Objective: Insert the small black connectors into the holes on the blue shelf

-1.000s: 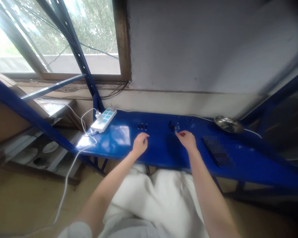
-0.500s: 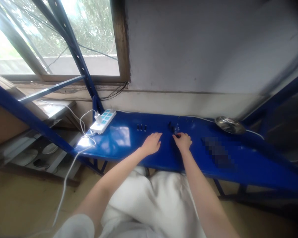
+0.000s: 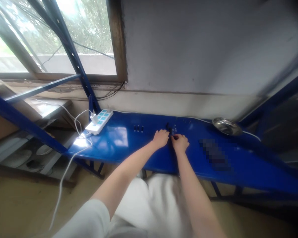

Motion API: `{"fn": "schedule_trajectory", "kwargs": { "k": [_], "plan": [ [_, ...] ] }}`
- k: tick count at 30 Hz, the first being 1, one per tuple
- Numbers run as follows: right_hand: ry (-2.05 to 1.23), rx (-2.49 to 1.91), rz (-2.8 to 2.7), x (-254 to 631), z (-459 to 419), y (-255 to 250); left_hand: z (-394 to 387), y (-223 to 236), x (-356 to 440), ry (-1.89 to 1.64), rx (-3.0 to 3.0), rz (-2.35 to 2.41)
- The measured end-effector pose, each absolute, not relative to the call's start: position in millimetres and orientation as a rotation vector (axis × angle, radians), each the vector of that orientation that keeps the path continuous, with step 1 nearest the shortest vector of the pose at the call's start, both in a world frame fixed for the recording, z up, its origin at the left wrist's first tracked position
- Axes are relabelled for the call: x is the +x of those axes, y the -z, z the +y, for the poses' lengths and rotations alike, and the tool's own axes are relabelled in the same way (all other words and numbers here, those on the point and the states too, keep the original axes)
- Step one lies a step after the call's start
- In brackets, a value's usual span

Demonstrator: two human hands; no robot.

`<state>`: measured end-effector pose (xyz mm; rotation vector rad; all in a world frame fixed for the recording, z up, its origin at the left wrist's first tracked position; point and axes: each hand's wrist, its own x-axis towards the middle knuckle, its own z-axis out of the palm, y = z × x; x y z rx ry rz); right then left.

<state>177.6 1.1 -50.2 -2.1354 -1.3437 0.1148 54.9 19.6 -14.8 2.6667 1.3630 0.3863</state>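
My right hand (image 3: 180, 143) is closed in a pinch low over the blue table (image 3: 149, 155); what sits between thumb and index finger is too small to make out. Close on its left, my left hand (image 3: 161, 138) has its fingers bent together and its fingertips almost meeting the right thumb. Anything in the left fingers is hidden. Just beyond both hands lies a loose cluster of small black pieces (image 3: 168, 126), with small clear pieces (image 3: 174, 127) beside it. Three small dark cylindrical pieces with light ends (image 3: 138, 129) stand in a row to the left.
A white power strip (image 3: 99, 122) with a plugged-in charger and cable lies at the table's left end. A shiny metal bowl (image 3: 226, 126) sits at the back right. A blurred dark flat object (image 3: 215, 153) lies right of my hands. Blue frame posts (image 3: 74, 53) rise at the left.
My left hand has moved right, from lying with fingers stretched out to beside my right hand, its fingers now bent. My right hand stays near the cluster. The view has shifted slightly.
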Motion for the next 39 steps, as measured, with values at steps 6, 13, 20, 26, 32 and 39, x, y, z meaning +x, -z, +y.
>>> {"fn": "schedule_trajectory", "kwargs": {
  "k": [6, 13, 20, 26, 32, 39],
  "plan": [
    [-0.125, -2.135, -1.346, 177.9, 1.3, 48.6, 29.9, 17.8, 66.1, -0.45, 2.578, 1.459],
    [-0.144, -2.116, -1.337, 178.3, 0.6, 48.1, 37.7, 19.1, 80.0, -0.49, 2.509, 1.51],
    [-0.152, -2.106, -1.329, 179.5, -1.6, 48.4, 43.9, 21.1, 85.8, -0.497, 2.513, 1.539],
    [-0.138, -2.083, -1.328, 179.4, -3.0, 48.3, 45.1, 20.9, 88.0, -0.511, 2.492, 1.545],
    [-0.135, -2.077, -1.323, 179.7, -3.4, 47.7, 46.8, 23.1, 88.7, -0.541, 2.478, 1.579],
    [-0.136, -2.076, -1.32, 180.0, -3.2, 48.5, 46.6, 24.2, 89.3, -0.572, 2.477, 1.613]
  ]
}}
